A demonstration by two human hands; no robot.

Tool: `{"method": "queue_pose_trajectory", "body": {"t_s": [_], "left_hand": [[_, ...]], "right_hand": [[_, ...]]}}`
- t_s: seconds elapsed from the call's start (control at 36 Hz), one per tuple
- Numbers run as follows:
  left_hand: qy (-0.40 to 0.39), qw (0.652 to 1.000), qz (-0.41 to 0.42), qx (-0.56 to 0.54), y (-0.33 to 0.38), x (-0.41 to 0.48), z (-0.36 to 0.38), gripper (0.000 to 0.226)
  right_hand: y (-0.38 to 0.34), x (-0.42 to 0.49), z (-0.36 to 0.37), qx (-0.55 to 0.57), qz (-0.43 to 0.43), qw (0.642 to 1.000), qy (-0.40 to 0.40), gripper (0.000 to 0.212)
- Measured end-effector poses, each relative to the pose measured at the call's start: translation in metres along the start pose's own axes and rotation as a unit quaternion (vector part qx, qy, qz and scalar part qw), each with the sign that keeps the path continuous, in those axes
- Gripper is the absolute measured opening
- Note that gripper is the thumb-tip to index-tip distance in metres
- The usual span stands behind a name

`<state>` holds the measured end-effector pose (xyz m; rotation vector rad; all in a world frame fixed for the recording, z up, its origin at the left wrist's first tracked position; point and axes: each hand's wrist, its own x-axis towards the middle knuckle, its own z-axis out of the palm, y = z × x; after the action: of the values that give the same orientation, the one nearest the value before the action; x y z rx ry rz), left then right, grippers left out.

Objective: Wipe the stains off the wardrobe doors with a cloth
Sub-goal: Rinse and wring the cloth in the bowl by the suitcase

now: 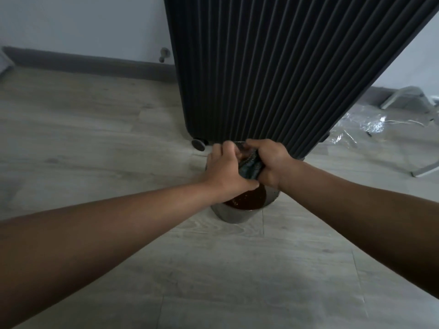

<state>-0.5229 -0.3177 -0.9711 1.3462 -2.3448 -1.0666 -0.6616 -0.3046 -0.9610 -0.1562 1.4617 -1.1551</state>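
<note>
A dark, bunched-up cloth (pixel 250 167) is squeezed between both my hands, just above a small grey bucket (pixel 234 216) on the floor. My left hand (pixel 224 170) grips its left end and my right hand (pixel 269 162) grips its right end. The bucket holds dark brownish water (pixel 249 200) with specks on the surface; my hands hide most of its opening. No wardrobe door shows in the head view.
A tall dark ribbed suitcase (pixel 273 67) on wheels stands right behind the bucket. Crumpled clear plastic (pixel 361 125) and white metal legs (pixel 403 96) lie to the right. A door stopper (pixel 164 54) sits on the grey skirting. Pale wood-look flooring (pixel 83 138) spreads around.
</note>
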Motion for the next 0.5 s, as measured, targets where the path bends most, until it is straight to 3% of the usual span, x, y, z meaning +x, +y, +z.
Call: {"method": "queue_pose_trajectory", "body": {"t_s": [0.08,0.11,0.14,0.25,0.31,0.39,0.44,0.5], "left_hand": [[-0.076,0.982,-0.075,-0.157,-0.011,0.005,0.0,0.134],[-0.094,0.973,-0.074,-0.196,-0.013,0.006,-0.002,0.144],[-0.102,0.969,-0.066,-0.214,-0.015,0.007,-0.003,0.138],[-0.08,0.964,-0.07,-0.242,-0.006,0.01,-0.002,0.061],[-0.049,0.985,-0.046,-0.159,-0.001,0.012,-0.002,0.042],[-0.028,0.995,0.093,0.017,0.001,0.013,-0.011,0.037],[-0.02,0.974,0.168,0.151,0.002,0.015,-0.02,0.05],[0.018,0.927,0.242,0.286,0.002,0.021,-0.023,0.054]], "right_hand": [[-0.002,-0.015,0.008,0.058,-0.038,0.997,-0.034,0.025],[0.0,-0.019,0.012,0.059,-0.062,0.995,-0.043,0.027],[0.003,-0.023,0.015,0.05,-0.088,0.994,-0.047,0.03],[0.011,-0.03,0.022,-0.079,-0.185,0.978,-0.045,0.035],[0.009,-0.024,0.018,-0.133,-0.173,0.974,-0.064,0.031],[-0.003,-0.021,0.001,-0.069,-0.026,0.988,-0.133,0.035],[-0.012,-0.021,-0.016,-0.025,0.077,0.974,-0.21,0.054],[-0.016,-0.021,-0.03,-0.045,0.133,0.946,-0.291,0.063]]}}
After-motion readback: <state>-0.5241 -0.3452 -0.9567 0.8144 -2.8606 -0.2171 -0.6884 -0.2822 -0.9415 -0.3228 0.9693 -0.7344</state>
